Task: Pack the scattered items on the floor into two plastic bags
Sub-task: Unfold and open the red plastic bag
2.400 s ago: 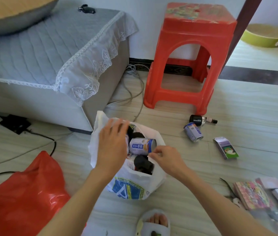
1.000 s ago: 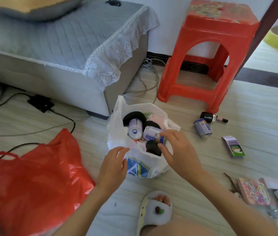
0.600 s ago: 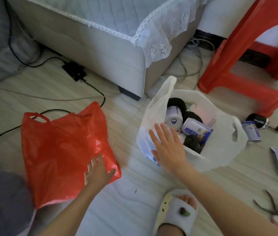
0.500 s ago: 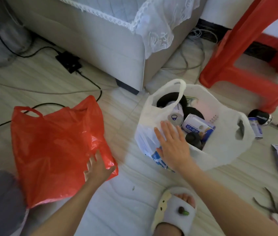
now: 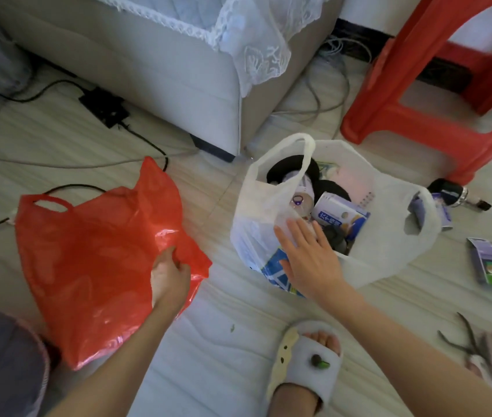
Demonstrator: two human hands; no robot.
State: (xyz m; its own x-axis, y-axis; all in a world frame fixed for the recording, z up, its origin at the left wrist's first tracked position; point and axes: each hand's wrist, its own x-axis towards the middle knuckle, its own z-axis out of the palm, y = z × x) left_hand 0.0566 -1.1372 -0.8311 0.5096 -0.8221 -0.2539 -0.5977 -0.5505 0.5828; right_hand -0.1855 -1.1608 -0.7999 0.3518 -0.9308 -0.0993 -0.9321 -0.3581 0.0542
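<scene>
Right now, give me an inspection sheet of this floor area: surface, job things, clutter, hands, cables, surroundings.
Surface: pale tiled floor.
Job things: white bag upright, open, holding cans and black items; red bag lying flat; small box, black bottle, pliers loose on the floor.
Clutter: nothing seen.
Hands: left hand pinches the red bag's edge; right hand rests flat on the white bag.
Cables: black cable and adapter by the bed.
Surroundings: bed, red stool.

Left hand [image 5: 169, 276] on red bag [image 5: 88, 251], right hand [image 5: 308, 260] against white bag [image 5: 389, 251]
</scene>
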